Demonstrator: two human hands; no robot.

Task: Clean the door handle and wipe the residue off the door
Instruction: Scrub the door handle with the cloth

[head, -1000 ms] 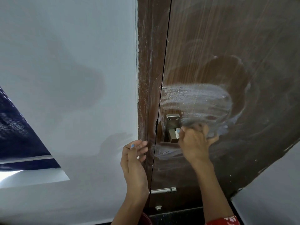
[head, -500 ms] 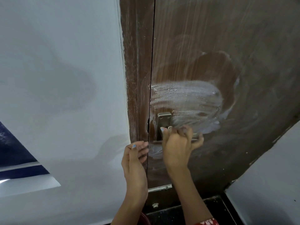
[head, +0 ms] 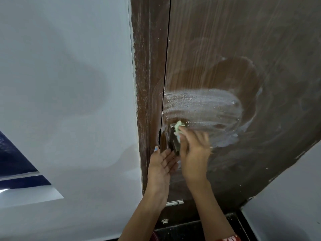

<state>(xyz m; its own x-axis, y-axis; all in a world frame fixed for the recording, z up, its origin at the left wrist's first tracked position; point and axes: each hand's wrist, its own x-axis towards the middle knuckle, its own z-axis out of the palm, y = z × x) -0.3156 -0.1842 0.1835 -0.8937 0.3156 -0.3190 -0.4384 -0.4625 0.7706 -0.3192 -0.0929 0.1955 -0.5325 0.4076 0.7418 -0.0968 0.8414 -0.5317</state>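
A pale cloth (head: 177,129) is pinched in the right hand (head: 194,153) and pressed on the top of the metal handle (head: 172,142), close to the door (head: 243,49) edge by the frame (head: 149,66). The left hand (head: 160,165) is held open, fingers spread, just below the handle, holding nothing. White residue (head: 203,105) is smeared above the handle, with bare door open to the right.

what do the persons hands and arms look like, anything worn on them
Both forearms are bare, with no rings or watch in sight. The left hand has light blue polish on a fingernail. Near the right hand's arm, at the bottom edge of the view, a red cuff with white pattern shows.
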